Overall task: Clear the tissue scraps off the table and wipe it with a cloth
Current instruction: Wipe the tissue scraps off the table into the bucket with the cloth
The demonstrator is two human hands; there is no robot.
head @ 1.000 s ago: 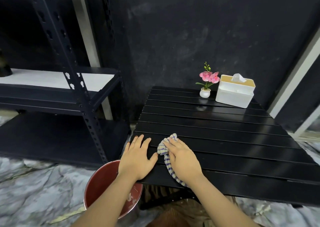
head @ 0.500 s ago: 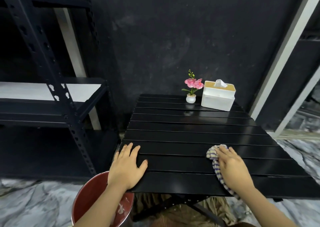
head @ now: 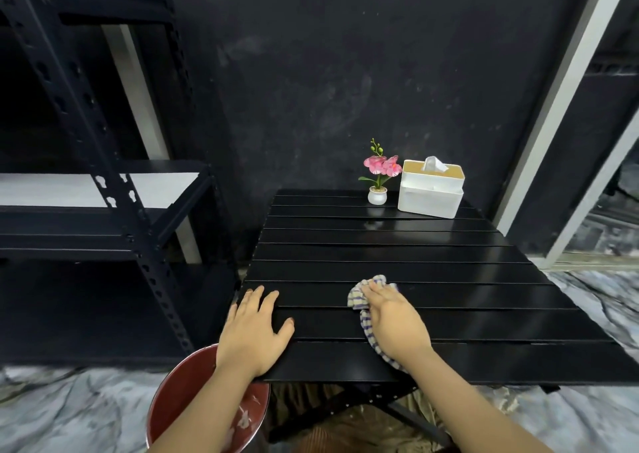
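A black slatted table [head: 432,252] fills the middle of the view. My right hand [head: 394,317] presses a white cloth with purple stripes [head: 366,291] flat on the table's near middle, its edges showing past my fingers and wrist. My left hand [head: 254,331] lies flat on the near left corner, fingers spread, holding nothing. A red metal bin [head: 179,400] stands on the floor below that corner, with white tissue scraps [head: 245,414] inside it. No scraps show on the tabletop.
A small potted pink flower [head: 378,179] and a white tissue box [head: 430,188] stand at the table's far edge against the dark wall. A black metal shelving rack [head: 103,189] stands to the left. The floor is marbled grey.
My right hand with the cloth went from the table's near left to the right, then came back toward the middle. My left hand stayed on the near left corner.
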